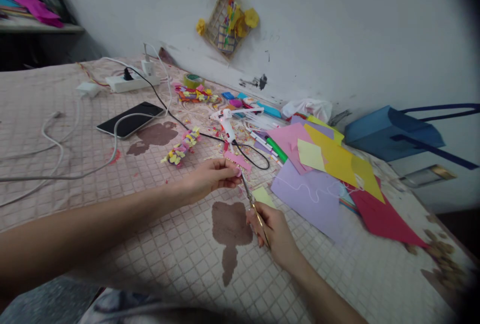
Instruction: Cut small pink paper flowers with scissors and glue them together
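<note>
**Pinch grip and scissor grip meeting over a checked cloth**

Pinching fingertips of the left hand (pixel 212 176) press together on a small pink paper scrap (pixel 237 172), held just above the checked cloth (pixel 168 254). The right hand (pixel 273 231) is curled closed around the gold handles of the scissors (pixel 252 203). Their blades slant up and away from the person, and the tips meet the scrap right at the left fingertips. The scrap thus sits between the two hands, at the far end of the blades.

A pale green slip (pixel 262 195) lies just beside the scissors. A pink strip (pixel 238 160) lies just beyond the left hand, with a glue gun (pixel 227 123) farther back. Loose coloured sheets (pixel 318 189) lie to the right. A phone (pixel 130 119) rests well to the left.
</note>
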{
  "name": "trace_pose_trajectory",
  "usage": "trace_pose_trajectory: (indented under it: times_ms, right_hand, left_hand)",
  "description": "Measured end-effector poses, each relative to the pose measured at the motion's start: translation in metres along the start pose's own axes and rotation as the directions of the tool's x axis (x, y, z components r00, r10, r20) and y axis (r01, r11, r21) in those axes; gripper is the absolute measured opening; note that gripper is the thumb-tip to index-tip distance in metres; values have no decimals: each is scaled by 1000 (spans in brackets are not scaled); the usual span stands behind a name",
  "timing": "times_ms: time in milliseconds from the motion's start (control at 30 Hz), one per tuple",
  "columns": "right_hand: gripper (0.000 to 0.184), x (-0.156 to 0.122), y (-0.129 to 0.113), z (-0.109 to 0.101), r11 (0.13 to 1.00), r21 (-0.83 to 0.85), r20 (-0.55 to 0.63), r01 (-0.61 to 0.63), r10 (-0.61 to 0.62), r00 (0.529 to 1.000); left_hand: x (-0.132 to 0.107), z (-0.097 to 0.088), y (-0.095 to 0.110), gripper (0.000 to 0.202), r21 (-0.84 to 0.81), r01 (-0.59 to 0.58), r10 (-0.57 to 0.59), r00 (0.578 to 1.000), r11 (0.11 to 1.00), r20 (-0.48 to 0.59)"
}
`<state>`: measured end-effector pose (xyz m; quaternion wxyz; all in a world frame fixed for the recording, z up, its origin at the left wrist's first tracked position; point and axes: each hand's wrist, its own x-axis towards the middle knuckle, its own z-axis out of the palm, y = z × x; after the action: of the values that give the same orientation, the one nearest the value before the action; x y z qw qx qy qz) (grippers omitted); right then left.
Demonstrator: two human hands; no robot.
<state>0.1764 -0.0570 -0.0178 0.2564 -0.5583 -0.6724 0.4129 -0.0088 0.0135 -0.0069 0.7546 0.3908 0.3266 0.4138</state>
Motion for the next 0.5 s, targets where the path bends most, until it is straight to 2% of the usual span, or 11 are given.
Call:
trace_pose_trajectory:
  times_ms: [367, 500]
  right_hand:
    - [38, 0, 2, 0, 1000, 6, -16, -2, 2, 1000]
    - [37, 0, 2, -1, 1000, 9, -4, -4, 4, 1000]
  left_hand:
    - [1, -4, -3, 16, 17, 2, -3, 999, 1000, 49]
    - [2, -4, -3, 15, 11, 5, -6, 999, 1000, 32]
